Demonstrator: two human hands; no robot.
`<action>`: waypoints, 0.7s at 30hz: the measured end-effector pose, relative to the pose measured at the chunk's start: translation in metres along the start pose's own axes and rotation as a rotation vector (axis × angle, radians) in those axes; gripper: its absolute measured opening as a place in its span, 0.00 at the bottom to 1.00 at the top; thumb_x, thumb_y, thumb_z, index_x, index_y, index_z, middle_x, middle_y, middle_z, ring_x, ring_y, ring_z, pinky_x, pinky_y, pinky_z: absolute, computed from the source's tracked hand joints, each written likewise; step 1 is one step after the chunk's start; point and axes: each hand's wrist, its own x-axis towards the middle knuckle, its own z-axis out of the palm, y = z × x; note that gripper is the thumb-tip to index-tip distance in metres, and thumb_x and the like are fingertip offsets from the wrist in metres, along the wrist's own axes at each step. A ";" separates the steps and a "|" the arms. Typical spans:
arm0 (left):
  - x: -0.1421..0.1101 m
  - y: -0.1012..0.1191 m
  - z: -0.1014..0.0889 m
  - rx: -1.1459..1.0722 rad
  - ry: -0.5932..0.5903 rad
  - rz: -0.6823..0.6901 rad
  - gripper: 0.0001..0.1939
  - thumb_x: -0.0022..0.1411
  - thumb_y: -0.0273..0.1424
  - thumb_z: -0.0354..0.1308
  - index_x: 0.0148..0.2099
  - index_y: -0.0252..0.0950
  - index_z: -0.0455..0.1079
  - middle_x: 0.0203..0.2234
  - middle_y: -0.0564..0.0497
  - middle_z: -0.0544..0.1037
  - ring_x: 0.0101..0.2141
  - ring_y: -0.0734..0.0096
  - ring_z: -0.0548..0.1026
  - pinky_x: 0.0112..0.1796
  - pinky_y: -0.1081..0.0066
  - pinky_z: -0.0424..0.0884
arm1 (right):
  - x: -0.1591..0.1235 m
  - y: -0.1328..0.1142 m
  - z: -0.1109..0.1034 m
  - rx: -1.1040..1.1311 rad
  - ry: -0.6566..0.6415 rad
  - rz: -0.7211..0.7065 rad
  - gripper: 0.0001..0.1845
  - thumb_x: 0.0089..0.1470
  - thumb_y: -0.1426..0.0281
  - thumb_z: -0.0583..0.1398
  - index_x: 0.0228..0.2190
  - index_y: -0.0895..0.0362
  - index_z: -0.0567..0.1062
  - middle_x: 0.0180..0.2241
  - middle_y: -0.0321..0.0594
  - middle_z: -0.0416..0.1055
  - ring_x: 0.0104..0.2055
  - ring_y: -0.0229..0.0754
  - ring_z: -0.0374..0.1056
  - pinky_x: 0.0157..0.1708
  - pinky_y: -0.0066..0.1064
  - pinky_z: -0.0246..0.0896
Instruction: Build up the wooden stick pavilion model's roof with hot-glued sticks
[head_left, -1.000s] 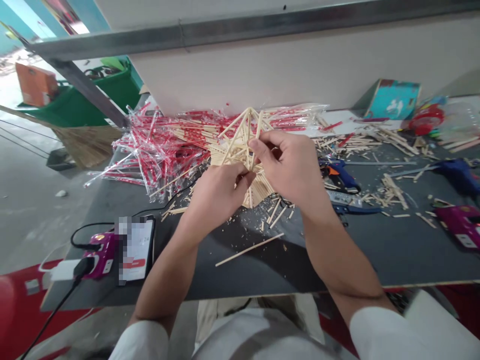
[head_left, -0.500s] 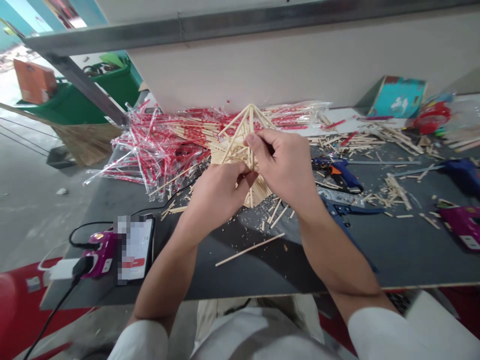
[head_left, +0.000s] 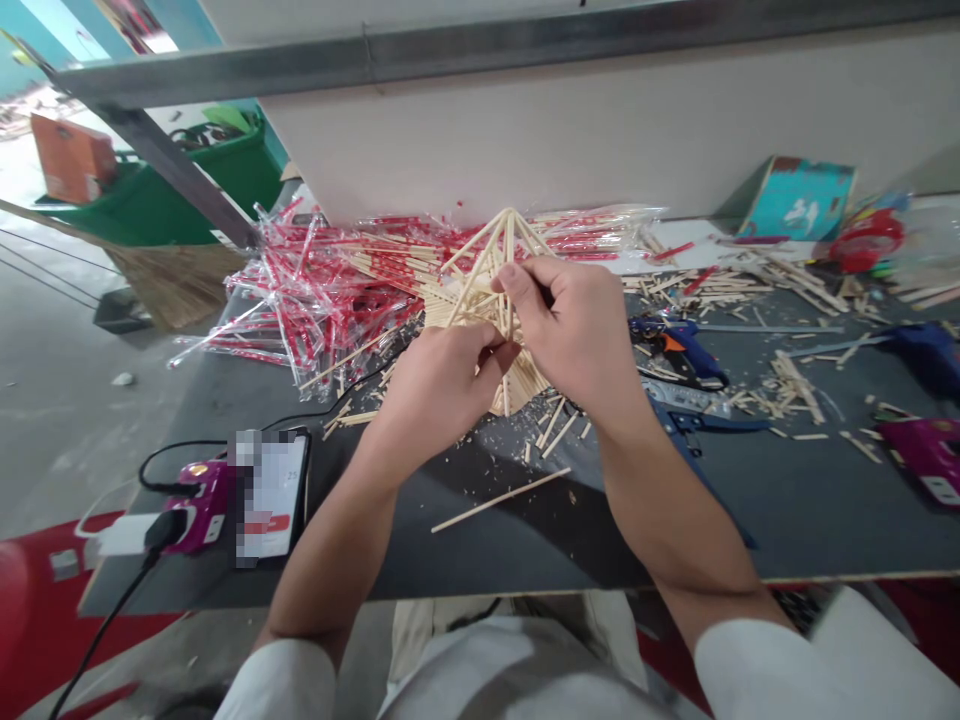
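Note:
Both my hands hold a small frame of pale wooden sticks (head_left: 487,270), built up to a peak, above the dark table (head_left: 787,500). My left hand (head_left: 435,385) grips its lower part from below, fingers curled round the sticks. My right hand (head_left: 574,330) pinches an upright stick near the top between thumb and fingers. A loose long stick (head_left: 501,498) lies on the table just in front of my hands, among cut stick ends and sawdust.
A heap of red-and-clear wrapped chopsticks (head_left: 322,290) lies behind. A phone (head_left: 270,495) and a purple charger (head_left: 199,500) sit at the left. Blue glue gun (head_left: 679,340), blue cutters (head_left: 697,420), stick offcuts (head_left: 787,380), a purple tool (head_left: 919,450) and a teal box (head_left: 806,195) lie to the right.
My right hand has shifted slightly left and its fingers have closed tighter on the upright stick. The left hand keeps its grip and the frame stays in place.

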 end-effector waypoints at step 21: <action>0.001 0.000 0.001 -0.007 -0.005 -0.009 0.15 0.71 0.35 0.53 0.33 0.36 0.74 0.27 0.49 0.80 0.24 0.72 0.67 0.30 0.67 0.56 | 0.002 0.001 0.000 0.025 -0.009 0.010 0.29 0.73 0.51 0.52 0.30 0.56 0.79 0.22 0.36 0.66 0.26 0.38 0.59 0.32 0.35 0.49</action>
